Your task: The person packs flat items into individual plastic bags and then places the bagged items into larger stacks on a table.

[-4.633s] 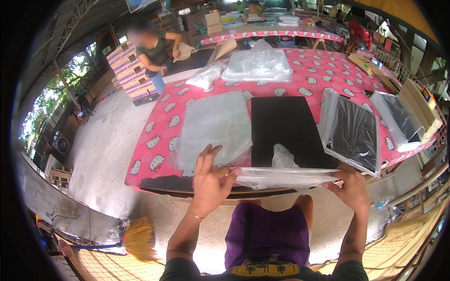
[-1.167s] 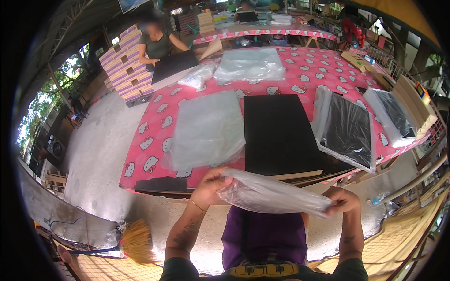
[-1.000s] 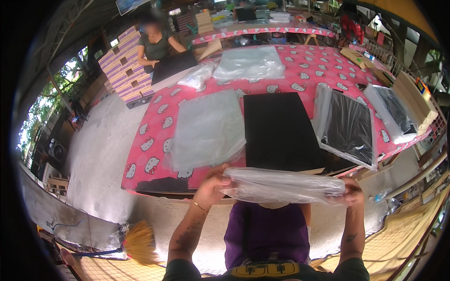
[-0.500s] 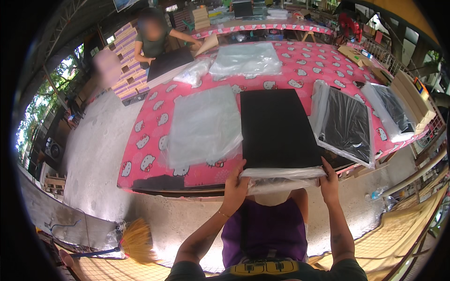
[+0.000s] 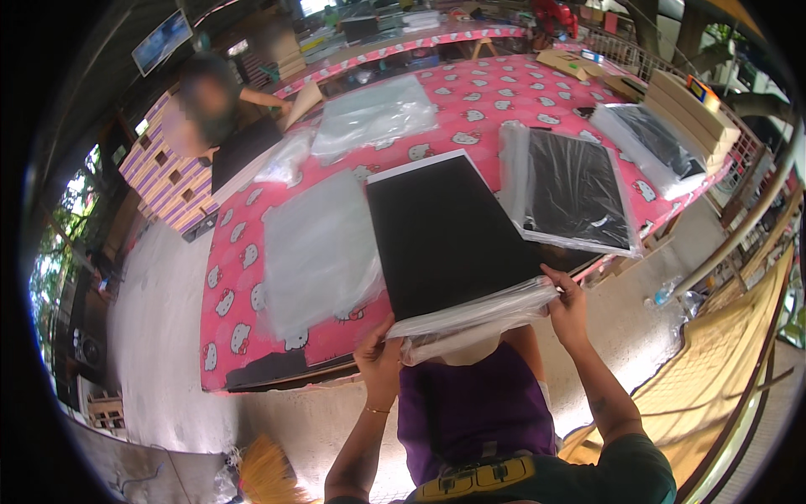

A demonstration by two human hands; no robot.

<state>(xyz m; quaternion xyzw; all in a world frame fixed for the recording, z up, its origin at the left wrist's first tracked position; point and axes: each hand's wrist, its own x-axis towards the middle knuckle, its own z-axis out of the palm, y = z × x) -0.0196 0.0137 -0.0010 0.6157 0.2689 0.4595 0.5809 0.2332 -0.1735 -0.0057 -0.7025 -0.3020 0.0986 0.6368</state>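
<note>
Hands, left (image 5: 379,363) and right (image 5: 569,301), fingers pinching crinkly clear plastic bag (image 5: 470,319) over flat matte black board (image 5: 445,235).

The clear bag (image 5: 470,319), once held free, now sleeves the black board's (image 5: 441,231) near end.

Two hands, left (image 5: 379,363) and right (image 5: 569,302), grip one clear bag (image 5: 470,319) at the near end of one bare black board (image 5: 445,235). Two more black boards lie already bagged (image 5: 575,191) (image 5: 655,147). Two piles of empty clear bags (image 5: 315,252) (image 5: 374,113) rest on one pink bench (image 5: 243,286). One other person (image 5: 210,118) is at the far corner. One broom (image 5: 269,470) lies on the floor.
</note>
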